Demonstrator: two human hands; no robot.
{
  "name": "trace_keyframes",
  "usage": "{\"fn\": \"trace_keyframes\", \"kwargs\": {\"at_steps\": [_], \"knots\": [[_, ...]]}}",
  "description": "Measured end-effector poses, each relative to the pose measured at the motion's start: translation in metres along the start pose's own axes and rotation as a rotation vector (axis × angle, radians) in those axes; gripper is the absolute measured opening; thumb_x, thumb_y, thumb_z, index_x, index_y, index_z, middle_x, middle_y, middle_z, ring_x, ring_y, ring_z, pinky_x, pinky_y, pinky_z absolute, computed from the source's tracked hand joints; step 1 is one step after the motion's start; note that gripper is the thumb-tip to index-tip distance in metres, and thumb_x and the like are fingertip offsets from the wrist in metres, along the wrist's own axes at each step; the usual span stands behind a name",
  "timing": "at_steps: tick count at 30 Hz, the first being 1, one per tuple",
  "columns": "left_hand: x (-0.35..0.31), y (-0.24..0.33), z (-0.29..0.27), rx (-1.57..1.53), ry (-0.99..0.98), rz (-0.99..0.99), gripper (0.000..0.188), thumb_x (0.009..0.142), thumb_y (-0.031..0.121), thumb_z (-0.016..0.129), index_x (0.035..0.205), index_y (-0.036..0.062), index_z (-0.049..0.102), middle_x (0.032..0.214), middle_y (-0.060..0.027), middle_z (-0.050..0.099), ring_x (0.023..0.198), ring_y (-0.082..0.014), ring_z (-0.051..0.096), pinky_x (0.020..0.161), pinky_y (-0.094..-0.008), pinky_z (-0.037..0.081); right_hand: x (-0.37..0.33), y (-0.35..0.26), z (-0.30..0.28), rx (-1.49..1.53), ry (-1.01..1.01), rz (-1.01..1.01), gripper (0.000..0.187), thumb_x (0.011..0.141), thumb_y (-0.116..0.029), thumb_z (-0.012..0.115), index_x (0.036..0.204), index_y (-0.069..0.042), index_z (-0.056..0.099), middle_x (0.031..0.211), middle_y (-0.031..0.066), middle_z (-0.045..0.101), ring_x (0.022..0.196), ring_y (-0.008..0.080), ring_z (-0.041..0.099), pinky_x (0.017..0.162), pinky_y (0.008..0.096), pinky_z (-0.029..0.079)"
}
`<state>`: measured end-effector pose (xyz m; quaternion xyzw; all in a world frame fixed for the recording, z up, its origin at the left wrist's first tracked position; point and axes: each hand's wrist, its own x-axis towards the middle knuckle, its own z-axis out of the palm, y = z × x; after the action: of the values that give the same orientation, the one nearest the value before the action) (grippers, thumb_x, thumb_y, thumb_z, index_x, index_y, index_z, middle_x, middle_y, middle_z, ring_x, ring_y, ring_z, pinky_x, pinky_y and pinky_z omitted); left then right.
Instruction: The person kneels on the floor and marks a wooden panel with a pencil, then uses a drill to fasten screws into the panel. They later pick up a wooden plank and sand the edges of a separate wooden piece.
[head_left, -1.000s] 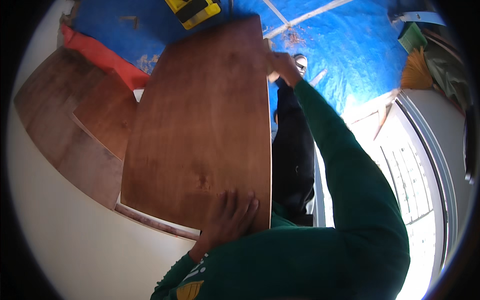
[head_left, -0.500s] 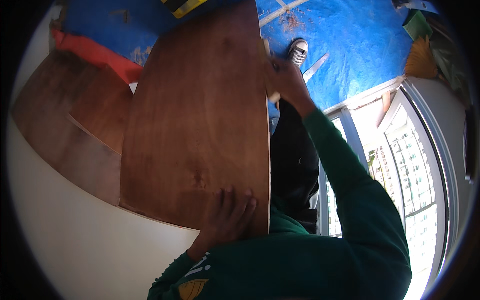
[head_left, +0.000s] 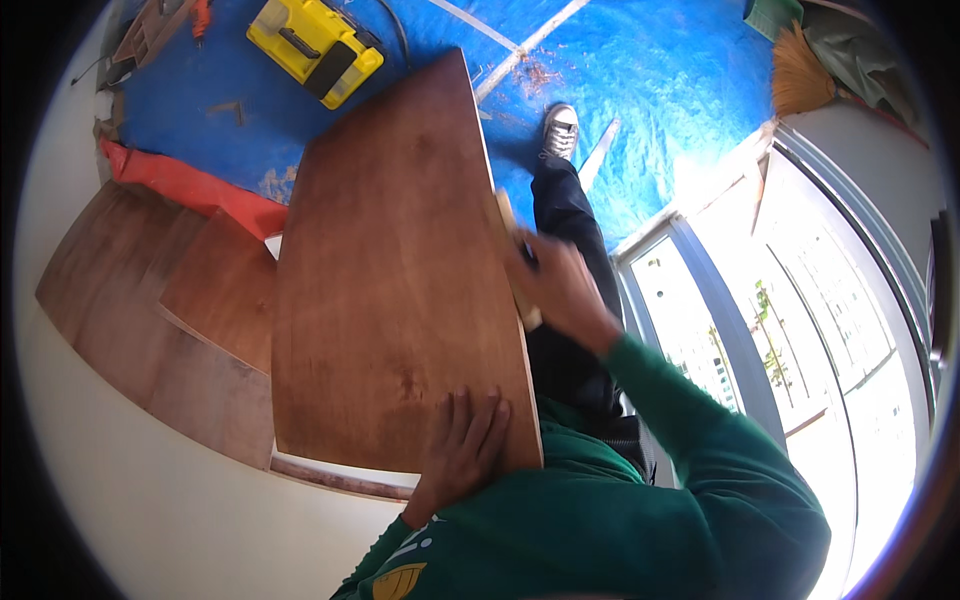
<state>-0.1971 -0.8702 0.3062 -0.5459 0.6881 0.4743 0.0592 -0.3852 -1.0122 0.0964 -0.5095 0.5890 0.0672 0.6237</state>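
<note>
A large brown wooden board (head_left: 390, 260) leans in front of me, its pale long edge facing right. My left hand (head_left: 468, 440) lies flat on its near right corner, fingers spread. Along the right edge, my right hand (head_left: 562, 285) is closed round a pale narrow block (head_left: 506, 212) and presses it against that edge. The block looks like wood; its underside is hidden, and the fingers partly cover it.
More brown boards (head_left: 110, 240) lean at the left by the white wall, with a red cloth (head_left: 190, 185) behind them. A yellow toolbox (head_left: 318, 50) sits on the blue floor sheet (head_left: 440, 25). A broom (head_left: 797, 75) lies far right, near glass doors (head_left: 690, 310).
My right hand has slid nearer to my body along the board's edge with the pale block. The view has shifted, showing the whole toolbox. My left hand stays on the board.
</note>
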Motion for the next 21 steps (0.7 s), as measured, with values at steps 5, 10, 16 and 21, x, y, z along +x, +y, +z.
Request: {"fn": "trace_keyframes", "kwargs": {"at_steps": [5, 10, 16, 21], "knots": [[-0.001, -0.002, 0.003, 0.015, 0.023, -0.001, 0.05, 0.099, 0.015, 0.06, 0.147, 0.0, 0.059, 0.155, -0.0253, 0.057, 0.135, -0.0578, 0.057, 0.11, -0.0694, 0.049, -0.041, -0.024, -0.008, 0.032, -0.011, 0.081, 0.032, 0.105, -0.027, 0.065, 0.12, -0.001, 0.072, 0.09, 0.0312, 0.07, 0.098, 0.0463, 0.073, 0.076, 0.0483, 0.057], [0.001, -0.004, 0.006, 0.076, 0.007, 0.034, 0.049, 0.101, 0.016, 0.06, 0.148, -0.0004, 0.058, 0.154, -0.0267, 0.057, 0.136, -0.0583, 0.056, 0.111, -0.0693, 0.049, 0.232, 0.029, 0.019, -0.039, 0.152, 0.139, 0.055, 0.093, -0.057, 0.065, 0.095, -0.004, 0.081, 0.093, 0.0245, 0.079, 0.094, 0.0382, 0.079, 0.08, 0.052, 0.062], [0.004, 0.004, -0.001, -0.012, -0.067, -0.036, 0.052, 0.1, 0.015, 0.061, 0.149, -0.0029, 0.056, 0.156, -0.0277, 0.054, 0.138, -0.0592, 0.055, 0.113, -0.0695, 0.048, 0.323, 0.07, 0.034, -0.036, 0.053, 0.166, 0.058, 0.094, -0.055, 0.062, 0.103, -0.001, 0.083, 0.11, 0.0284, 0.078, 0.109, 0.0436, 0.076, 0.1, 0.0512, 0.059], [0.003, 0.003, 0.0, -0.002, -0.018, -0.01, 0.052, 0.1, 0.012, 0.06, 0.148, -0.0071, 0.056, 0.157, -0.0285, 0.054, 0.141, -0.0602, 0.051, 0.115, -0.0706, 0.044, 0.112, 0.022, 0.013, 0.041, 0.099, -0.002, 0.036, 0.101, -0.038, 0.066, 0.104, -0.005, 0.079, 0.085, 0.0267, 0.072, 0.084, 0.047, 0.073, 0.076, 0.0522, 0.058]]}}
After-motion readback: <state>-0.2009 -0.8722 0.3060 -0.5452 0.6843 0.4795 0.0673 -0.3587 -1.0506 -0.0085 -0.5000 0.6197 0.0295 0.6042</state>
